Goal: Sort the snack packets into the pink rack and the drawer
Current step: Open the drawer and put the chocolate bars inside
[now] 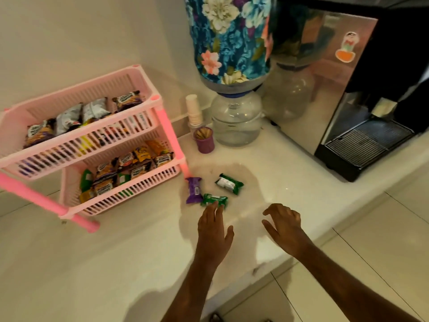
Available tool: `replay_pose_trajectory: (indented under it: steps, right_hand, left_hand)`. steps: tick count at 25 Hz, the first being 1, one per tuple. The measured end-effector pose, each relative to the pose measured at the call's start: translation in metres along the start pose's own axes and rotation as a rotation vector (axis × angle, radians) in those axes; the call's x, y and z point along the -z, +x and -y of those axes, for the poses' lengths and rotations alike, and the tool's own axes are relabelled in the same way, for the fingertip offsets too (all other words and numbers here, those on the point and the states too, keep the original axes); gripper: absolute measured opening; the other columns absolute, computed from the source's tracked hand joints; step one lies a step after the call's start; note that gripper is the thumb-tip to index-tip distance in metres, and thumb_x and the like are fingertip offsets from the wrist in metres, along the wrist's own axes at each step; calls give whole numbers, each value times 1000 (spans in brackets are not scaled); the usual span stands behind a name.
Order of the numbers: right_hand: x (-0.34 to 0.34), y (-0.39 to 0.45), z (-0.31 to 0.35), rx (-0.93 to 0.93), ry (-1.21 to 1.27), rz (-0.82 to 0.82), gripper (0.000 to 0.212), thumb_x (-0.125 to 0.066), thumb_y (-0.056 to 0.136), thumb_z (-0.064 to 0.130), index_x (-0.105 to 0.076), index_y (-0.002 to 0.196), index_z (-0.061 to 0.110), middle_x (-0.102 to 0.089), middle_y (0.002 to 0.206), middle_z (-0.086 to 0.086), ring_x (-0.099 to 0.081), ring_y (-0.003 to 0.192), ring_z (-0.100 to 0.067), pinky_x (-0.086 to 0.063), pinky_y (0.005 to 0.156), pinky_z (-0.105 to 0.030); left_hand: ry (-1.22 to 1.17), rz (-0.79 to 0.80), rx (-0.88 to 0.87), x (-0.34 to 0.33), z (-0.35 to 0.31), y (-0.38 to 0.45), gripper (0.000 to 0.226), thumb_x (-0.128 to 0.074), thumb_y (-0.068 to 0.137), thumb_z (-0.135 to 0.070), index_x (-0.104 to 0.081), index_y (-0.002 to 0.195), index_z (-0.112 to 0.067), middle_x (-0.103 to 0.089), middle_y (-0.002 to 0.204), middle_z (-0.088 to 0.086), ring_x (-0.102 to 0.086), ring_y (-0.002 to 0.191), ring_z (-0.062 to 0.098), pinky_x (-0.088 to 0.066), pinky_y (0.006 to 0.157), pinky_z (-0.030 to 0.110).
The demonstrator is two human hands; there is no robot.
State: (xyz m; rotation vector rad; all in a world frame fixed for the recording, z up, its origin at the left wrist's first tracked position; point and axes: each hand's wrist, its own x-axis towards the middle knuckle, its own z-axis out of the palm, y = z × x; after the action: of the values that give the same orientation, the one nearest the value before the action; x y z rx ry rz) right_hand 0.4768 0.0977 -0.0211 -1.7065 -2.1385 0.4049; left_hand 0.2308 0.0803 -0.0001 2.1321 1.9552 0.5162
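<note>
At the far left stood the pink rack (pixel 160 117) on the white counter (pixel 116 252), its two tiers both holding snack packets: brown and silver ones in the upper basket, brown, yellow and green ones in the lower. Just right of the rack's front leg lay a purple packet (pixel 194 190), and touching its lower end was a small green packet (pixel 214 200). My left hand (pixel 213 231) was stretched out flat over the counter, fingers loosely spread, the fingertips resting on the near edge of that small green packet without closing around it. A little farther back and to the right lay a larger green and white packet (pixel 229 183), apart from both hands. Behind these stood a purple cup (pixel 204 141) of sticks, a stack of paper cups (pixel 194 110) and a water jug (pixel 235 119) under a flowered cover. My right hand (pixel 283 223) hovered above bare counter, fingers curled downward and apart, holding nothing. At the far right sat a coffee machine (pixel 362 145). I could not see the drawer.
</note>
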Motion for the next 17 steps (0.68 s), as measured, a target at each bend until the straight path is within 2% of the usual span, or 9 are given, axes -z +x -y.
replay_pose_trajectory:
  steps: [4,8,10,12,14,17]
  right_hand:
    - [9,-29,-51,-170,63,-13,22,-51,99,43,-53,118,34,-50,122,13,-50,109,-10,-27,95,-34]
    - [9,-52,-83,-474,277,-160,22,-64,94,40,-54,112,32,-52,110,16,-50,97,-7,-29,87,-35]
    - [4,-60,-94,-676,482,-202,23,-68,93,32,-53,108,26,-56,105,12,-56,94,-10,-34,80,-31]
    - [-2,-62,-99,-824,769,-192,22,-65,97,21,-48,110,17,-57,102,3,-60,91,-19,-44,75,-30]
    - [-6,-60,-102,-888,1055,-206,16,-54,102,10,-45,115,9,-56,104,-8,-58,88,-19,-49,70,-24]
    - [-10,-53,-102,-941,1238,-257,14,-46,104,6,-48,117,7,-60,102,-9,-60,88,-20,-46,71,-30]
  left_hand:
    - [-47,78,-64,-40,-39,8,63,-56,95,-44,-40,150,-16,-34,160,5,-29,150,25,-31,121,41]
    - [-20,198,-135,-79,-69,23,64,-46,98,-48,-35,153,-18,-27,164,3,-22,152,26,-25,124,41]
    - [14,250,-190,-99,-83,27,67,-42,99,-50,-30,157,-18,-21,167,3,-17,155,26,-20,126,42]
    - [60,275,-207,-115,-90,28,70,-37,101,-52,-22,160,-19,-13,169,2,-9,157,26,-14,127,45]
    - [102,240,-205,-129,-91,27,70,-32,102,-55,-16,162,-22,-10,170,2,-5,158,24,-12,127,48]
    - [112,184,-204,-136,-86,28,71,-29,101,-57,-16,162,-24,-12,170,-1,-5,158,20,-14,126,47]
